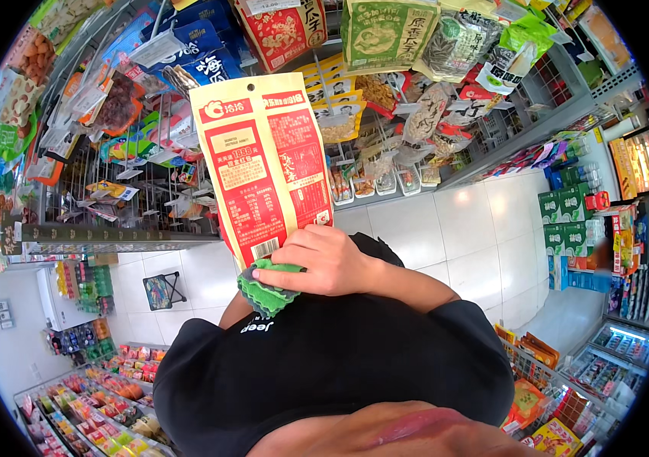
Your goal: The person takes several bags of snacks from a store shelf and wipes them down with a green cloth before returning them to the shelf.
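In front of my chest stands a red and cream snack bag (267, 165), upright with its printed back towards me and a hang hole at the top. My right hand (321, 260) grips a folded green cleaning cloth (273, 291), grey along one face, at the bag's lower edge. Its knuckles lie against the bottom of the bag, beside a barcode. Of my left arm only a bit of forearm (234, 310) shows; the left hand is hidden behind the bag and cloth.
Ahead is a grey metal display rack (118, 233) with hooks of packaged nuts and seeds, including blue bags (195, 57) and a green bag (390, 37). A folding stool (164, 290) stands on the tiled floor (410, 225) at left. Green cartons (564, 220) are stacked at right.
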